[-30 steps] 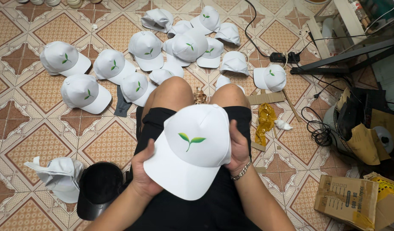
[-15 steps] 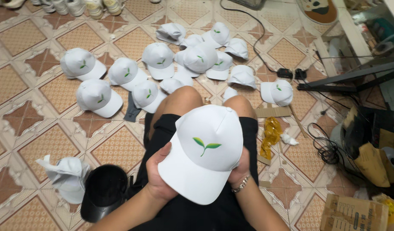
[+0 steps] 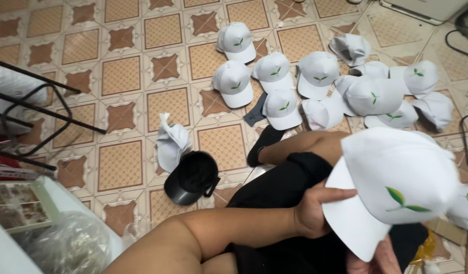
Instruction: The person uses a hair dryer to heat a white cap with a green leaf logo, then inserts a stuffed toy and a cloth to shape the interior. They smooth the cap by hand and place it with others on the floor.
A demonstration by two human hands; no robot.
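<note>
Holding a white cap [image 3: 396, 187] with a green leaf logo over the lap, brim pointing down toward the person. The left hand [image 3: 315, 210] is clamped on the brim's left edge, thumb on top. The right hand [image 3: 376, 261] only peeks out under the brim at the bottom edge, so I can't tell how it's gripping, though it looks like it's supporting the cap from below.

Looks to me like the check-it-over stage, one cap at a time. I'd say the next move needs a steady two-handed hold so the crown doesn't get crushed.

Farther out, a pile of matching white caps [image 3: 320, 83] is spread across the tiled floor [image 3: 122, 76]. A black bucket-shaped thing [image 3: 191, 177] lies on its side near the knee, with a crumpled white cap [image 3: 171, 142] just beside it.
</note>
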